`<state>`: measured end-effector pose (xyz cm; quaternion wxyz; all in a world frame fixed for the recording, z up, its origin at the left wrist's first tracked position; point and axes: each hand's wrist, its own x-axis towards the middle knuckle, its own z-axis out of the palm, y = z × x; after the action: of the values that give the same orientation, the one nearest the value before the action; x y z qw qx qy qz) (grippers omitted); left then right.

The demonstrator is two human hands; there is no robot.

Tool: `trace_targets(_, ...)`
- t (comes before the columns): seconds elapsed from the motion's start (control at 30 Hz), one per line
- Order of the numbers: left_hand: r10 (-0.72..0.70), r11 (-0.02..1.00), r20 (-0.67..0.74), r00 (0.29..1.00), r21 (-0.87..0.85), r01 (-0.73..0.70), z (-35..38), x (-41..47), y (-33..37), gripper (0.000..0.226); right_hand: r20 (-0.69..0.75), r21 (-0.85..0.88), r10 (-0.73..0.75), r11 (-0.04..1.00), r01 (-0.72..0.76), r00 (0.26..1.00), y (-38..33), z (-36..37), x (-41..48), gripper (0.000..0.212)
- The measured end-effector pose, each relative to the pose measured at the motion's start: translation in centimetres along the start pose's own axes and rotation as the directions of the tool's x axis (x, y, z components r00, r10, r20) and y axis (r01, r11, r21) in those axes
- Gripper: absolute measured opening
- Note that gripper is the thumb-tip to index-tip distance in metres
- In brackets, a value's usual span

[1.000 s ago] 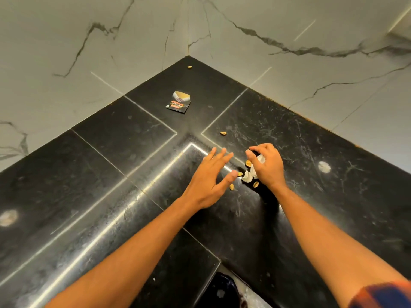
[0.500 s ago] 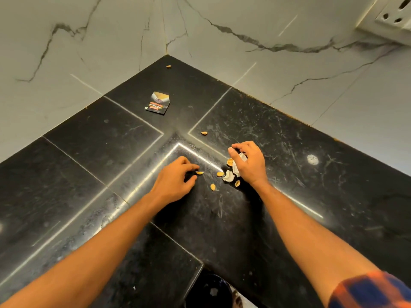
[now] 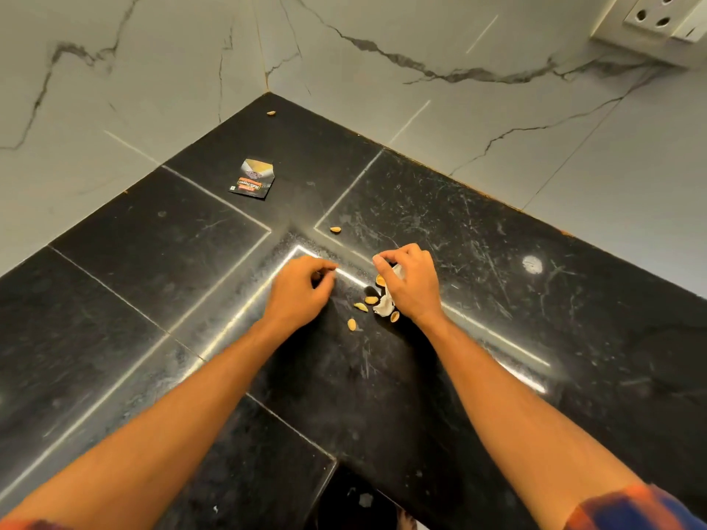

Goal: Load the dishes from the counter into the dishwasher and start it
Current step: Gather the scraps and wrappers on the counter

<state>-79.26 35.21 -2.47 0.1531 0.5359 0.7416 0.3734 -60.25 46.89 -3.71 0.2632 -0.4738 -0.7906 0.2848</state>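
No dish and no dishwasher are in view. On the black stone counter [image 3: 497, 231], several tan nut shells [image 3: 361, 307] lie scattered between my hands. My left hand [image 3: 300, 290] rests on the counter with its fingertips pinched together, apparently around one small shell that is mostly hidden. Just to the right, my right hand [image 3: 415, 286] is curled over a crumpled white paper [image 3: 384, 306], with a shell beside its thumb and another at its heel. The two hands are about a hand's width apart.
A torn dark sachet [image 3: 257, 179] lies toward the back corner. One stray shell [image 3: 335, 229] lies ahead of my hands and another [image 3: 271, 113] in the corner. Marble walls close both far sides. A wall socket [image 3: 658, 17] is at top right. The counter's inner edge [image 3: 336, 462] is near me.
My left hand went from spread flat to curled and pinched. The shell by its fingertips is no longer seen. My right hand stayed on the paper. The camera shifted slightly.
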Motion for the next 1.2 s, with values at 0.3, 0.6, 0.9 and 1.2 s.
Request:
trace_targets(0.3,-0.195,0.950,-0.202,0.960,0.205,0.236,-7.2,6.1,-7.3,0.027,0.067,0.206,0.009,0.978,-0.022,0.998,-4.4,3.1,-0.9,0.040)
trace_targets(0.6,-0.162,0.958,-0.129,0.978,0.219,0.187,-8.4,13.8,-8.9,0.054,0.287,0.017,-0.010,1.000,0.005,0.958,-6.5,3.9,10.2,0.021)
trace_targets(0.9,-0.051,0.882,0.004,0.999,0.469,0.044,-6.2,16.1,-8.8,0.029,0.516,-0.220,-0.061,0.955,0.201,0.854,-6.3,2.5,9.1,0.013)
trace_targets(1.2,0.243,0.969,0.083,0.966,0.019,-0.245,-1.8,7.7,-6.1,0.020,0.422,-0.116,-0.033,0.989,0.090,0.906,-3.7,-0.9,7.9,0.008)
